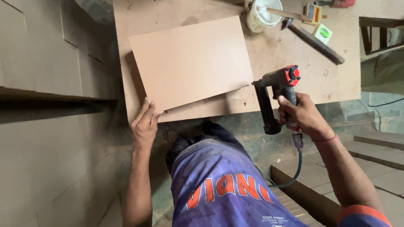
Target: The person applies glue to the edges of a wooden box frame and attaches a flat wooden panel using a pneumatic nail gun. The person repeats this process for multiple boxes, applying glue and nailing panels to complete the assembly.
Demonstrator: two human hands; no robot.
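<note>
Your left hand (144, 125) presses flat, fingers spread, on the near corner of the thin tan rectangular hardboard panel (191, 61), which lies askew on the larger brown plywood worktop (294, 80). Your right hand (304, 115) is wrapped tight around the grey pneumatic nail gun with a red cap (277, 94), its nose at the panel's right corner. This looks like the fastening step: squaring the panel matters first. The gun's tip and trigger finger are hard to make out; its green hose (290, 176) runs behind your shirt.
</note>
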